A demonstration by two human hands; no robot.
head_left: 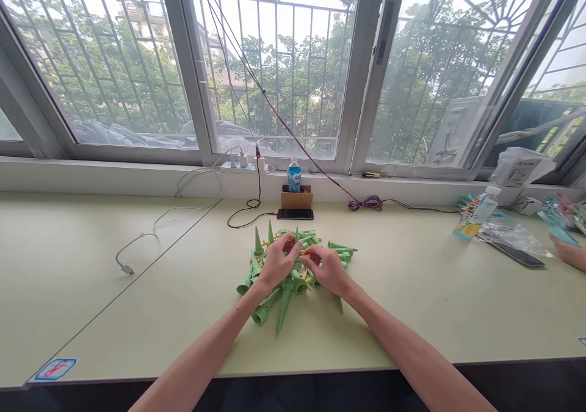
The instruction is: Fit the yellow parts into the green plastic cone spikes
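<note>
A pile of green plastic plant-watering spikes [286,302] lies on the table, most on their sides and a few standing point up. Small yellow-beige plastic pieces are mixed in among them. Over the middle of the pile, my left hand [280,260] is closed around a green spike [296,235] whose tip points up. Close beside it, my right hand [328,268] pinches a small yellow piece [304,254] against the spike. My fingers partly hide where the two parts meet.
Behind the pile lie a phone [295,214] and a cardboard box [296,199] with a blue-labelled bottle [294,177]. Coiled wires [365,203] run along the back. To the right are a drink bottle [476,215], a dark phone [515,254] and another person's hand [569,253]. A white cable [126,268] lies left.
</note>
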